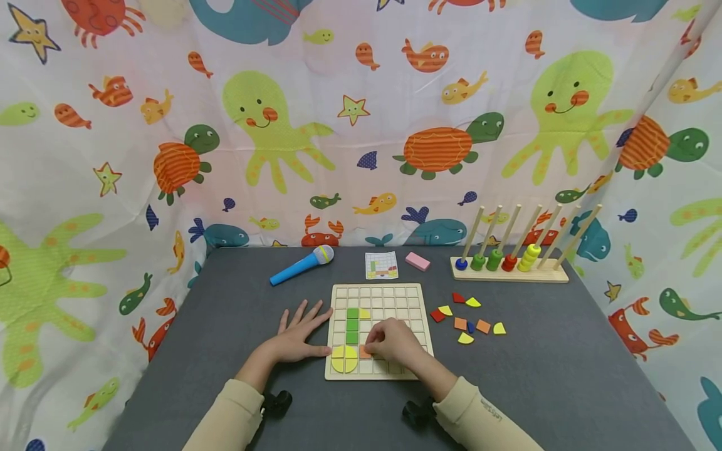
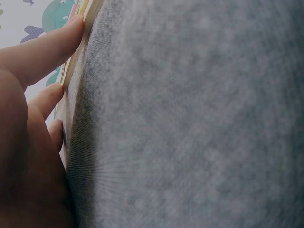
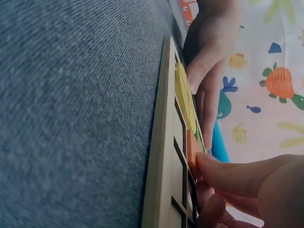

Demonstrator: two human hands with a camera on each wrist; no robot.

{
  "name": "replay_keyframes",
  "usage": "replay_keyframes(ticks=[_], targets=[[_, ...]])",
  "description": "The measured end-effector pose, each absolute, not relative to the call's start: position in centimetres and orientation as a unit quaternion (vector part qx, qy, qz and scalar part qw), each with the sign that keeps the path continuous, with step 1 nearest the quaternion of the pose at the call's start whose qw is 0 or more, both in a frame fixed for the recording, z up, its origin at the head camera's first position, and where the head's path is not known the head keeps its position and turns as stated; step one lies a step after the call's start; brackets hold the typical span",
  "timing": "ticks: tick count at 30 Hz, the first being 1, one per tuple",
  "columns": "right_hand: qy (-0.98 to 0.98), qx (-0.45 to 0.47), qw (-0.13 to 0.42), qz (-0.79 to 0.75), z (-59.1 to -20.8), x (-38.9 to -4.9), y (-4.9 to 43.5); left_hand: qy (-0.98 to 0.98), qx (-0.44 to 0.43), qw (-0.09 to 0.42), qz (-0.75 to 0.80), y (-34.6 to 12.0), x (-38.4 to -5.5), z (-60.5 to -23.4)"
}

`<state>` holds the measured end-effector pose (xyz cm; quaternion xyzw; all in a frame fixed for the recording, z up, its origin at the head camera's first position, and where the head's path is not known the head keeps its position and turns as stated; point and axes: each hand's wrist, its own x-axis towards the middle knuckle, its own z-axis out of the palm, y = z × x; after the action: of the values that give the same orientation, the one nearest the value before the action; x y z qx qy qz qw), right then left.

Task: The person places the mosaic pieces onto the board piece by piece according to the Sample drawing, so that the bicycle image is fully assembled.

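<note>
A wooden grid board (image 1: pixel 397 297) lies on the grey table. My left hand (image 1: pixel 293 338) has its fingers spread, with the thumb and a fingertip at the board's left edge. Over the lower middle of the board, my right hand (image 1: pixel 392 341) pinches an orange square tile (image 3: pixel 191 151) between thumb and fingers. The tile sits low at the grid, beside four-part yellow quarter pieces (image 1: pixel 345 359) that form a circle. Above that circle, a column of green square tiles (image 1: pixel 352 324) fills several cells, and a yellow piece (image 1: pixel 364 313) is right of the top one.
Loose red, yellow, orange and blue pieces (image 1: pixel 460 324) lie right of the board. Behind it are a pattern card (image 1: pixel 381 265), a pink block (image 1: pixel 417 261) and a blue toy microphone (image 1: pixel 301 265). A peg stand with coloured beads (image 1: pixel 510 277) stands at the back right.
</note>
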<state>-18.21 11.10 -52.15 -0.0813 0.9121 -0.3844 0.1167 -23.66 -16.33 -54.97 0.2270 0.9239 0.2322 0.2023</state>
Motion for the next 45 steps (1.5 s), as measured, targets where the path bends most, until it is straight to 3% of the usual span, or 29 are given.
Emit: replay_keyframes(ticks=[12,30,45], targets=[[0.908,-0.071,0.097,-0.401,-51.9,-18.1,12.3,0.914,0.244,0.198,0.257,-16.5,-23.6,-55.3],[0.916,0.013,0.052,-0.397,-49.8,-18.4,19.3,0.919,0.237,0.200,0.243,-16.4,-23.5,-54.9],[0.930,0.063,0.040,-0.359,-50.1,-19.0,25.0,0.924,0.227,0.202,0.231,-16.2,-23.4,-54.6]])
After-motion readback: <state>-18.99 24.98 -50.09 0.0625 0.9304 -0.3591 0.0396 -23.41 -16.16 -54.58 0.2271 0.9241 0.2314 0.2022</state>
